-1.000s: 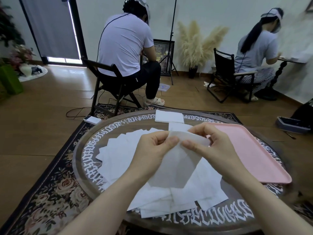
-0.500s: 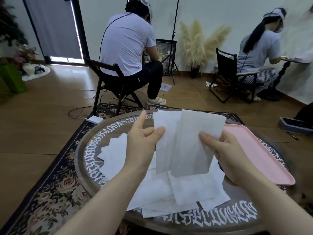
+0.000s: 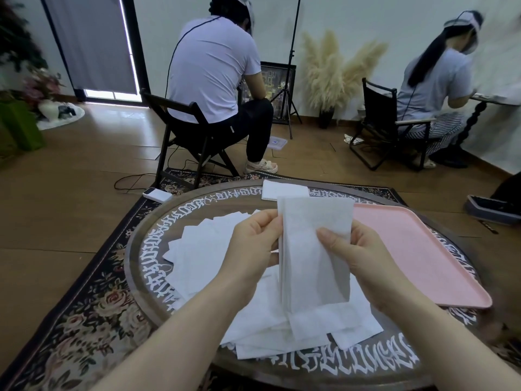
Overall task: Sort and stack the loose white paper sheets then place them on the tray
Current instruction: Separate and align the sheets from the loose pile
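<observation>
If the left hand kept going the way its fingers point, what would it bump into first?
Its fingers already grip the held sheets. Straight on, the left hand would likely meet the right hand just beyond them; depth is unclear.

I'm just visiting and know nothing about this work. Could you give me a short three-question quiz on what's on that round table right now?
1. True or false: the pink tray already holds sheets.
2. Which hand's thumb lies across the front of the held sheets: left hand or right hand?
3. Where is the small neat stack: A) on the tray, B) at the table's far edge, C) on the floor?

Key: 1 false; 2 right; 3 B.
</observation>
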